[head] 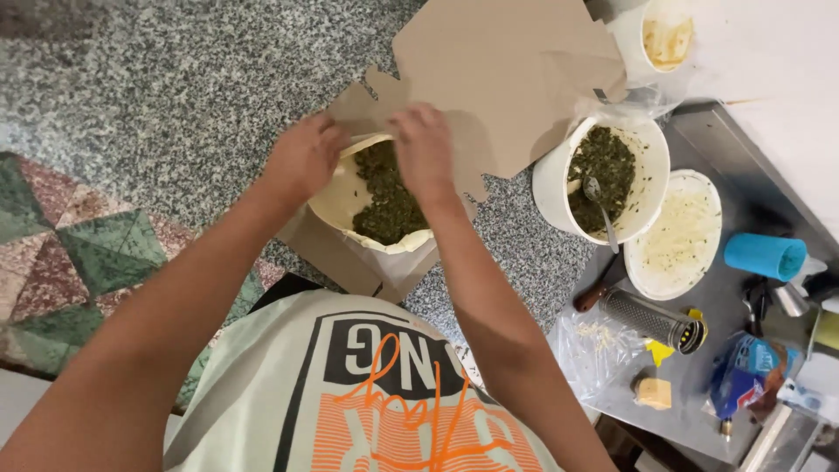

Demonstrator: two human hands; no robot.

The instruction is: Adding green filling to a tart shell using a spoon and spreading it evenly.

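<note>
Hands: left grip [301, 157], right grip [422, 144] pinching dough [345, 197] rim.

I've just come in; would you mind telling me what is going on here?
A person holds a cardboard box open at their chest. Both the left hand and the right hand press on a round flat dough inside it, spread with dark green filling. Beside it on the steel counter stands a white bucket of the same filling with a spoon.
</note>
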